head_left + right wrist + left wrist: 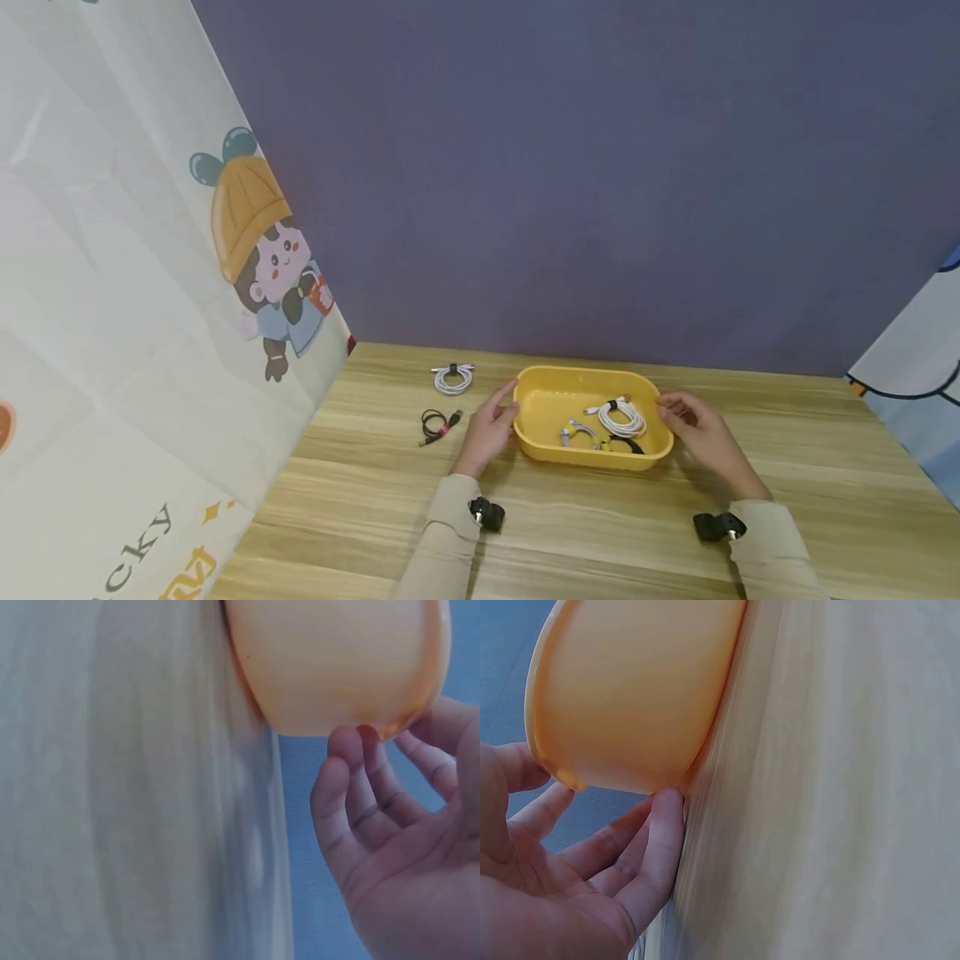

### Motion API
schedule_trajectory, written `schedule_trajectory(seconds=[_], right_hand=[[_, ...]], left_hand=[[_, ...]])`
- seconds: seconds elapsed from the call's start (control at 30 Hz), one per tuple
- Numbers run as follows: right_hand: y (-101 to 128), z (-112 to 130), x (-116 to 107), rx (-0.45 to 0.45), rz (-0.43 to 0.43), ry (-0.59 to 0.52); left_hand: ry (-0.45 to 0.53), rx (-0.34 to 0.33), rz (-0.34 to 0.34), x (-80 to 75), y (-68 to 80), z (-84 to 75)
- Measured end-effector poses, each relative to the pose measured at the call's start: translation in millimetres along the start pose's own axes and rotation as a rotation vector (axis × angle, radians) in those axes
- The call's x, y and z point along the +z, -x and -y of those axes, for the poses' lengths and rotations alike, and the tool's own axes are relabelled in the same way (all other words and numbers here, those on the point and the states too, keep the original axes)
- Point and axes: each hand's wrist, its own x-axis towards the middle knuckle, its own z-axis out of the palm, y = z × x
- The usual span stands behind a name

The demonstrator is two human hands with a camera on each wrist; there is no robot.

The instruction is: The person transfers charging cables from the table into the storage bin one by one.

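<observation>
A yellow oblong plastic bin (pixel 540 408) sits on the wooden table between both hands. At its left end, my left hand (pixel 487 431) holds the rim; in the left wrist view the left hand's fingertips (pixel 667 801) meet the end wall low down. My right hand (pixel 702 433) grips the opposite end, thumb at the rim and right fingers (pixel 346 746) against the wall. Inside the bin lie a coiled white cable (pixel 621 419) with a black tie, a pale cable (pixel 577 433) with yellow ties, and a black cable (pixel 626 444), partly hidden by the front wall.
Left of the bin, a coiled white cable (pixel 453 382) with a black tie lies toward the back of the wooden table (pixel 585 533). Nearer is a small black USB cable (pixel 437 427) with a red tie. A dark blue partition (pixel 570 183) rises behind, and a printed sheet (pixel 112 250) hangs at left.
</observation>
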Motion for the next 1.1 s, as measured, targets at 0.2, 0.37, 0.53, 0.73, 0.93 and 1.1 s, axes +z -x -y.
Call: schedule_trajectory(seconds=[0.2, 0.37, 0.53, 0.73, 0.93, 1.1], right_hand=[[1, -5, 0, 0.050, 0.039, -0.078], [0, -5, -1, 0.107, 0.081, -0.105], [-1, -6, -1, 0.169, 0.147, -0.158], [0, -10, -2, 0.242, 0.223, -0.212], [0, -10, -3, 0.276, 0.233, -0.184], [0, -11, -2, 0.279, 0.233, -0.183]], left_hand=[[-0.003, 0.007, 0.003, 0.1, -0.4, 0.5], [-0.010, 0.000, -0.005, -0.1, -1.4, 2.7], [-0.012, -0.011, -0.006, 0.0, -2.3, 3.0], [-0.034, -0.017, -0.005, 0.0, -1.8, -0.6], [-0.059, -0.022, -0.004, -0.1, -1.2, -3.9], [-0.095, 0.004, -0.017, -5.6, -0.9, -8.3]])
